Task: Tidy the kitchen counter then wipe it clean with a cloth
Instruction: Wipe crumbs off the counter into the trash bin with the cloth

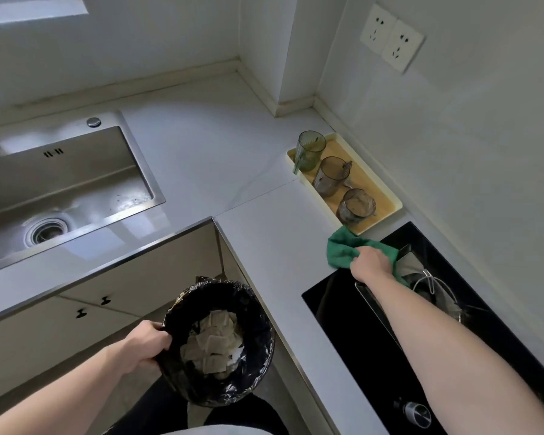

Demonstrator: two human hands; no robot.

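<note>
Green cloth (343, 251) is bunched under the curled fingers of the right hand (372, 260), which grips it where the white counter (264, 246) meets the black cooktop (343, 309). Most of the cloth spreads ahead of and left of the fingers; just beyond it sits a tray (393, 208) holding three cups (330, 175). Spread the cloth flatter before stroking, and sweep toward the counter edge, away from the tray. The left hand (148, 342) curls over the rim of a lined bin (220, 340), held below the counter edge; keep the bin mouth under the stroke's end to catch crumbs. Paper scraps lie inside it.
</note>
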